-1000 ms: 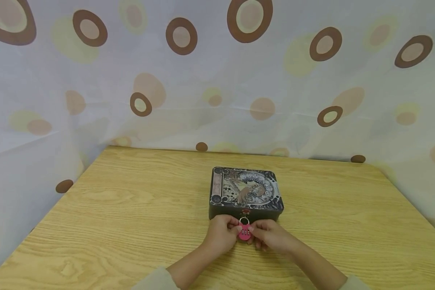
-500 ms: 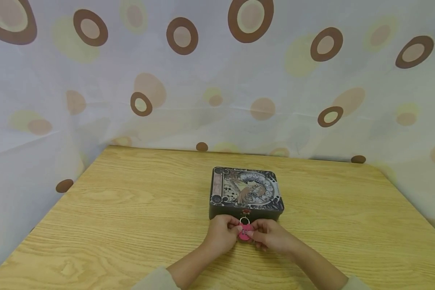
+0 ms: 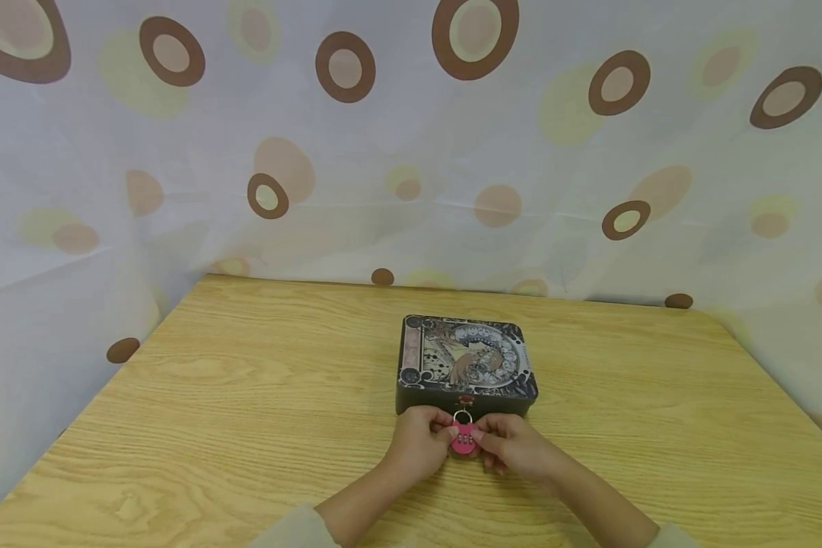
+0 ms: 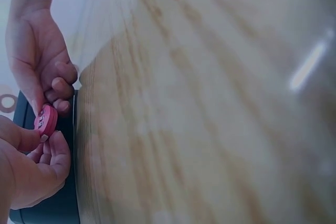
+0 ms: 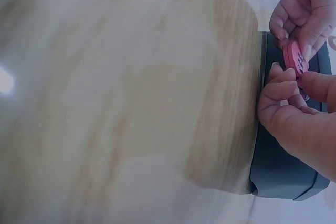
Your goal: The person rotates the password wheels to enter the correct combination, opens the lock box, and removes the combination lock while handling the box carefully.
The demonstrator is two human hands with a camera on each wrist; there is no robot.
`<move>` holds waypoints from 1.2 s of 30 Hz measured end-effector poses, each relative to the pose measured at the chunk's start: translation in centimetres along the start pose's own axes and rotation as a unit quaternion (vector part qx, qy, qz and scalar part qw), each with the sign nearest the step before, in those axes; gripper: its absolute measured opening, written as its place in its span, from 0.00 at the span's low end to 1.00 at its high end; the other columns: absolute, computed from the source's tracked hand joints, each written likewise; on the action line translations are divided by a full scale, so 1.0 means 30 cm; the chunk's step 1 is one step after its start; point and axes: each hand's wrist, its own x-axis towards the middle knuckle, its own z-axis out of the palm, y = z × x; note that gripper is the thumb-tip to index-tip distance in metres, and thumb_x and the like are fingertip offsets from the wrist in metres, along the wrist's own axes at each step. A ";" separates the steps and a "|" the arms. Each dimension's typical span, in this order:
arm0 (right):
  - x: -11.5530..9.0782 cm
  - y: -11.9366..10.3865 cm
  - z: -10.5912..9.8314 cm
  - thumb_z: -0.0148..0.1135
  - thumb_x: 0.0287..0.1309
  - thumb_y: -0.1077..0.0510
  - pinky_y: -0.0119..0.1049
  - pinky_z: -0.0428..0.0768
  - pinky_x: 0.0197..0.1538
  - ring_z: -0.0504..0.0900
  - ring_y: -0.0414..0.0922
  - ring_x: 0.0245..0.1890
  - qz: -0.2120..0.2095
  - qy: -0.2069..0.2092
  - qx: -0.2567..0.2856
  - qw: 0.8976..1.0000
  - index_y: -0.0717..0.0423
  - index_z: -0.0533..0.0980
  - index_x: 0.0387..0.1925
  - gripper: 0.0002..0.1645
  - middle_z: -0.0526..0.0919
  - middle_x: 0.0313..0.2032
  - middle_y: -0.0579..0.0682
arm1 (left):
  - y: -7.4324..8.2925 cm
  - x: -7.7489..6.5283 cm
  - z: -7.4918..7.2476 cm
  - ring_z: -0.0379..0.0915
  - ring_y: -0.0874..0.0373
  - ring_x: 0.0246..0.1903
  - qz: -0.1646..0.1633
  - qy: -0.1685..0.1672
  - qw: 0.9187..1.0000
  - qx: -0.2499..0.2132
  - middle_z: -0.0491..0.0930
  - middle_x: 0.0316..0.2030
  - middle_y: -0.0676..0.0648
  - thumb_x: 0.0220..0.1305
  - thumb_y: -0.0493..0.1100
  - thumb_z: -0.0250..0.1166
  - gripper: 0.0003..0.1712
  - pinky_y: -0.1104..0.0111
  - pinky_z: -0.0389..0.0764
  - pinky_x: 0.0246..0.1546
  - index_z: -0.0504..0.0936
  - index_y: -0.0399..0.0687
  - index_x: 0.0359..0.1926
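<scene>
A pink combination padlock [image 3: 463,440] with a row of number dials hangs by its shackle from the red-and-metal clasp [image 3: 465,400] on the front of a dark box [image 3: 466,358]. My left hand [image 3: 416,443] pinches the padlock's left side between thumb and fingers. On its right side, the thumb and fingers of my right hand [image 3: 514,447] grip the body near the dials. Both wrist views show the padlock [image 4: 46,120] [image 5: 295,59] held between the two hands, in front of the box wall. Whether the shackle is locked cannot be told.
The box has a patterned lid and stands on a wood-grain table [image 3: 260,380]. Behind the table hangs a pale curtain [image 3: 411,152] with brown and yellow ovals, and it also runs along the left side.
My right thumb slid inward over the padlock's dials half a second ago and has drawn back to its right edge, leaving the dials showing. The left hand and the box stay in place.
</scene>
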 end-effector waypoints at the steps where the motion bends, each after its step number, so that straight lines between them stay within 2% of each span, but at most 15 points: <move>1: 0.000 0.001 0.000 0.47 0.65 0.61 0.26 0.68 0.23 0.68 0.37 0.22 -0.001 0.001 0.001 1.000 0.72 0.70 0.38 0.14 0.72 0.22 0.45 | 0.001 -0.001 0.000 0.66 0.63 0.21 -0.001 0.000 1.000 -0.003 0.78 0.22 0.41 0.54 0.28 0.61 0.04 0.76 0.70 0.20 0.79 0.26 0.29; 8: -0.002 -0.002 0.001 0.48 0.65 0.61 0.26 0.68 0.23 0.68 0.37 0.22 0.001 0.014 0.000 1.000 0.72 0.71 0.39 0.13 0.72 0.22 0.45 | 0.004 -0.002 -0.004 0.68 0.63 0.22 -0.014 -0.009 1.000 -0.015 0.79 0.23 0.41 0.54 0.30 0.62 0.05 0.76 0.71 0.21 0.80 0.27 0.30; 17: -0.009 -0.006 0.001 0.49 0.64 0.62 0.27 0.68 0.24 0.69 0.38 0.23 0.001 0.021 0.002 1.000 0.72 0.70 0.38 0.13 0.71 0.22 0.46 | 0.001 0.003 -0.011 0.73 0.61 0.21 -0.060 -0.041 0.995 -0.068 0.80 0.24 0.40 0.49 0.28 0.63 0.08 0.71 0.78 0.23 0.79 0.26 0.33; 21: -0.008 -0.004 0.000 0.49 0.65 0.61 0.27 0.69 0.24 0.68 0.38 0.23 -0.002 0.020 0.004 1.000 0.72 0.70 0.38 0.13 0.71 0.22 0.45 | -0.005 0.006 -0.011 0.74 0.60 0.21 -0.071 -0.047 0.994 -0.074 0.79 0.24 0.41 0.49 0.28 0.63 0.09 0.70 0.78 0.23 0.79 0.26 0.34; 30: -0.003 0.001 0.003 0.50 0.64 0.61 0.27 0.68 0.23 0.68 0.38 0.22 0.001 0.029 0.006 1.000 0.71 0.71 0.39 0.13 0.71 0.22 0.45 | -0.011 0.006 -0.009 0.71 0.62 0.21 -0.058 -0.036 0.996 -0.062 0.79 0.24 0.42 0.48 0.28 0.62 0.09 0.72 0.77 0.23 0.79 0.27 0.33; 36: -0.002 0.001 0.003 0.50 0.64 0.62 0.26 0.67 0.22 0.68 0.37 0.22 -0.008 0.028 0.007 1.000 0.73 0.70 0.39 0.13 0.70 0.21 0.45 | -0.013 0.008 -0.002 0.68 0.63 0.21 -0.035 -0.027 0.998 -0.040 0.79 0.23 0.41 0.46 0.27 0.62 0.09 0.76 0.72 0.21 0.79 0.26 0.32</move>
